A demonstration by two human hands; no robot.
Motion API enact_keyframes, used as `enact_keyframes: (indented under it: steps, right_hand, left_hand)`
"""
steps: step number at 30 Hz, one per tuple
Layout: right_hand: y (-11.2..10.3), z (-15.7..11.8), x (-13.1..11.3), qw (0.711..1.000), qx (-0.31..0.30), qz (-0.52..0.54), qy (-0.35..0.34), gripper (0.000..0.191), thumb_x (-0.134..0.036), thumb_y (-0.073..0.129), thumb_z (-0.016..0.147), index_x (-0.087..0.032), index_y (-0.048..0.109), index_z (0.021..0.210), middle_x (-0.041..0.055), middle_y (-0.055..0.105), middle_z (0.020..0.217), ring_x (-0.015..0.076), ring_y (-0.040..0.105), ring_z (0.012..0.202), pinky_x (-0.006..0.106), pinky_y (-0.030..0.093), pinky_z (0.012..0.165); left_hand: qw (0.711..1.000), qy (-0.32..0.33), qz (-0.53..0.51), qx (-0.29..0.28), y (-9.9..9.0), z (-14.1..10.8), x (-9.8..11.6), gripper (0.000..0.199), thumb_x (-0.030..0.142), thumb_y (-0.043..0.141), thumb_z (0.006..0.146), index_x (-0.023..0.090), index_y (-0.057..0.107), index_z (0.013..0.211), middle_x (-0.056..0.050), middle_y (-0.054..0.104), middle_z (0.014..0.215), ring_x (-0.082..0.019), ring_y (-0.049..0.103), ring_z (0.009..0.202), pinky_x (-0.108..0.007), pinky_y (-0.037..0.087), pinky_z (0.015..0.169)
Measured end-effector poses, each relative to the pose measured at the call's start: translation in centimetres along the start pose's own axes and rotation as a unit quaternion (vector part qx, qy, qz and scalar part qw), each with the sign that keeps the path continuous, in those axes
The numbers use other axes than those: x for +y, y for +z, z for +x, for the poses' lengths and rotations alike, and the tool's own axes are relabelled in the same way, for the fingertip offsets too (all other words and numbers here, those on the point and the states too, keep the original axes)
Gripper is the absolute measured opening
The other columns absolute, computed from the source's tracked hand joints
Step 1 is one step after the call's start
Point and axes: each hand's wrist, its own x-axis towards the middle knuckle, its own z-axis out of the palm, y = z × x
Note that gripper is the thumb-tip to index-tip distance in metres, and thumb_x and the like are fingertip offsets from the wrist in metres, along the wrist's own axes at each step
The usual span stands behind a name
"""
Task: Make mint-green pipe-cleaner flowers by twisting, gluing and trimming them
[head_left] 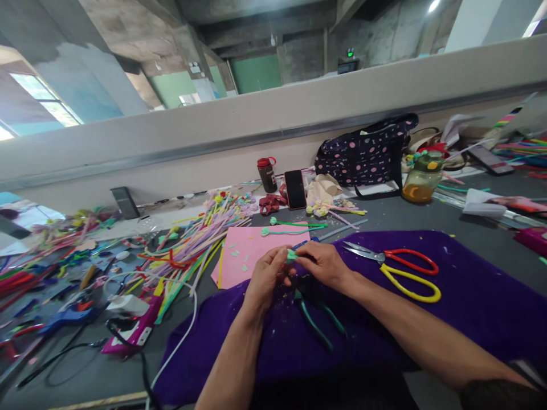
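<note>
- One small green piece [291, 255] is held up between the two hands, above the near edge of the pink sheet [239, 250].
- Left hand [267, 276]: thumb and fingers are closed on the piece from its left side, with the lower fingers curled.
- Right hand [322, 262]: thumb and index finger are pinched together on the right side of the same piece.
- Pliers [316, 322] with dark green handles lie on the purple cloth [465, 285], just below the hands, handles spread.
- Scissors [387, 259], with one red and one yellow handle, lie on the cloth to the right, blades pointing left and slightly apart.
- Several short pale-green bits [233, 253] are scattered over the sheet; two green-tipped stems [290, 231] lie across its far edge.
- To the left, a bundle of fuzzy stems [209, 228] in many colours spreads over the dark tabletop [85, 370].
- Beyond the sheet, a phone [295, 189] leans upright, between a dark bottle [268, 176] with a red lid and a patterned bag [363, 156].
</note>
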Motion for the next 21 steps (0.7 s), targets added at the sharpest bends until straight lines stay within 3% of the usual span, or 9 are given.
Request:
enact_keyframes:
  steps: [3, 7, 16, 21]
  right_hand:
    - [-0.41, 0.3, -0.46, 0.996, 0.004, 0.068, 0.053, 0.014, -0.024, 0.054, 0.081, -0.017, 0.066, 0.083, 0.0026, 0.067, 0.076, 0.0135, 0.06, 0.07, 0.023, 0.043, 0.065]
    - [-0.59, 0.42, -0.73, 0.988, -0.003, 0.118, 0.097, 0.015, -0.024, 0.056, 0.079, -0.017, 0.068, 0.08, 0.0018, 0.067, 0.074, 0.0134, 0.059, 0.067, 0.022, 0.042, 0.063]
    - [-0.51, 0.52, -0.81, 0.972, 0.005, 0.19, 0.14, 0.011, -0.023, 0.06, 0.072, -0.015, 0.068, 0.071, 0.0013, 0.065, 0.067, 0.0127, 0.056, 0.062, 0.022, 0.041, 0.059]
    - [-0.49, 0.57, -0.95, 0.96, 0.015, 0.228, 0.163, 0.008, -0.022, 0.061, 0.069, -0.015, 0.067, 0.068, -0.0001, 0.064, 0.064, 0.0116, 0.053, 0.059, 0.022, 0.039, 0.057]
  left_hand:
    - [0.999, 0.009, -0.038, 0.005, 0.07, -0.15, 0.37, 0.046, 0.043, 0.063, 0.068, 0.016, 0.059, 0.106, -0.006, 0.063, 0.082, -0.014, 0.059, 0.062, -0.019, 0.042, 0.043]
    - [0.998, 0.019, -0.052, -0.009, 0.1, -0.34, 0.45, 0.04, 0.033, 0.067, 0.067, 0.014, 0.061, 0.102, -0.006, 0.062, 0.081, -0.011, 0.056, 0.06, -0.018, 0.042, 0.044]
    - [0.999, 0.04, -0.036, -0.006, 0.19, -0.55, 0.16, 0.024, 0.027, 0.067, 0.068, 0.015, 0.064, 0.088, -0.002, 0.061, 0.072, -0.008, 0.053, 0.054, -0.019, 0.044, 0.046]
    - [0.998, 0.057, -0.024, -0.012, 0.34, -0.76, 0.26, 0.029, 0.024, 0.066, 0.069, 0.017, 0.063, 0.096, -0.002, 0.061, 0.076, -0.007, 0.052, 0.052, -0.019, 0.044, 0.047]
